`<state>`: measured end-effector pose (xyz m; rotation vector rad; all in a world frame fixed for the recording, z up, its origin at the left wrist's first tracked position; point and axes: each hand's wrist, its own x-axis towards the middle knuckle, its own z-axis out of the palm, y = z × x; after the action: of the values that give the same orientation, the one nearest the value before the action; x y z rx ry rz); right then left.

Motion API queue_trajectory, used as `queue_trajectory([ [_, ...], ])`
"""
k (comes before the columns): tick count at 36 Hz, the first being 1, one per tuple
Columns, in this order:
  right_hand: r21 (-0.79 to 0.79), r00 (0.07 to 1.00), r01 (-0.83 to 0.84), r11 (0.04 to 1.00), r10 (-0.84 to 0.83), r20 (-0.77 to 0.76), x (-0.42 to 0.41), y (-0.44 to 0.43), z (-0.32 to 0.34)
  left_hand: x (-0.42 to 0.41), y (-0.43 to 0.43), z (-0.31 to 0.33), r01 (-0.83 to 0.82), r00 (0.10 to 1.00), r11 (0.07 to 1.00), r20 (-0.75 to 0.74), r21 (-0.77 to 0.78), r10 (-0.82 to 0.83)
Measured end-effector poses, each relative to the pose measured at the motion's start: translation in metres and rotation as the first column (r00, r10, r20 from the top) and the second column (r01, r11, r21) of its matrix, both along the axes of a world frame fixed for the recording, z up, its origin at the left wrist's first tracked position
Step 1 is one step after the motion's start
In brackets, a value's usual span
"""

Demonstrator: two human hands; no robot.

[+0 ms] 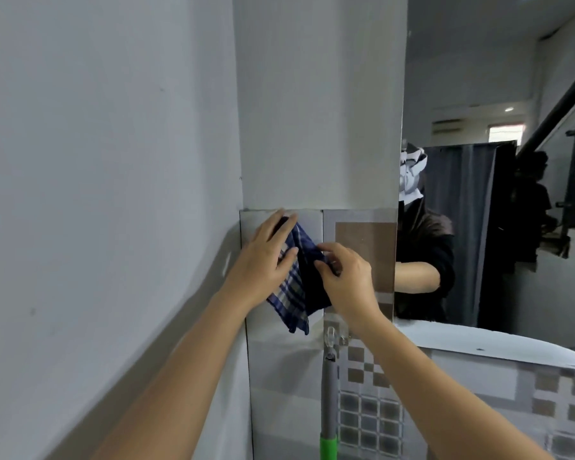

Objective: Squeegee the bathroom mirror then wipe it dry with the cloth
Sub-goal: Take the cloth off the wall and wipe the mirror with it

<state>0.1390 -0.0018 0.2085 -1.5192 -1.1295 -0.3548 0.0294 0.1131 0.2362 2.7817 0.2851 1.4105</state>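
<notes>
A blue and white checked cloth [296,287] hangs against the tiled wall, left of the mirror [498,194]. My left hand [266,257] grips its upper left part, fingers spread over the fabric. My right hand [346,270] pinches the cloth's right edge. Below my hands, a grey handle with a green grip [329,406] hangs from a clear wall hook [331,336]; its lower end runs out of view, so I cannot tell if it is the squeegee.
A plain white wall [97,194] closes in on the left, meeting the tiled wall in a corner. A white ledge [478,340] runs under the mirror. The mirror reflects a person in dark clothes, a curtain and a stair rail.
</notes>
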Motion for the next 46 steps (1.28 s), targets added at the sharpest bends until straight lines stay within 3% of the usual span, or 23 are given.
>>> queue_trajectory([
  [8, 0.059, 0.971, 0.119, 0.991, -0.129, 0.202, 0.013, -0.028, 0.064, 0.003, -0.011, 0.016, 0.041, 0.998, 0.999, -0.046, 0.007, -0.041],
  [15, 0.034, 0.928, 0.08, 0.996, -0.087, 0.363, 0.003, -0.04, 0.126, -0.01, -0.029, 0.047, 0.287, 0.958, 0.945, 0.031, -0.159, -0.286],
  [24, 0.139, 0.944, -0.083, 0.987, 0.034, 0.327, -0.016, -0.088, 0.178, -0.037, -0.073, 0.091, 0.436, 0.894, 0.885, 0.188, -0.162, -0.406],
  [30, 0.119, 0.962, -0.1, 0.988, 0.065, 0.266, -0.015, -0.131, 0.168, -0.046, -0.122, 0.094, 0.578, 0.807, 0.727, 0.131, -0.37, -0.575],
  [36, 0.017, 0.966, -0.129, 0.991, 0.122, 0.228, -0.014, -0.175, 0.149, -0.048, -0.169, 0.082, 0.576, 0.71, 0.582, -0.001, -0.574, -0.704],
  [42, 0.023, 0.973, -0.148, 0.989, 0.141, 0.182, -0.014, -0.199, 0.126, -0.043, -0.207, 0.063, 0.551, 0.691, 0.471, 0.06, -0.689, -0.72],
  [46, 0.004, 0.993, -0.071, 0.997, 0.07, 0.096, -0.008, -0.215, 0.101, -0.037, -0.222, 0.045, 0.546, 0.639, 0.344, 0.115, -0.764, -0.761],
])
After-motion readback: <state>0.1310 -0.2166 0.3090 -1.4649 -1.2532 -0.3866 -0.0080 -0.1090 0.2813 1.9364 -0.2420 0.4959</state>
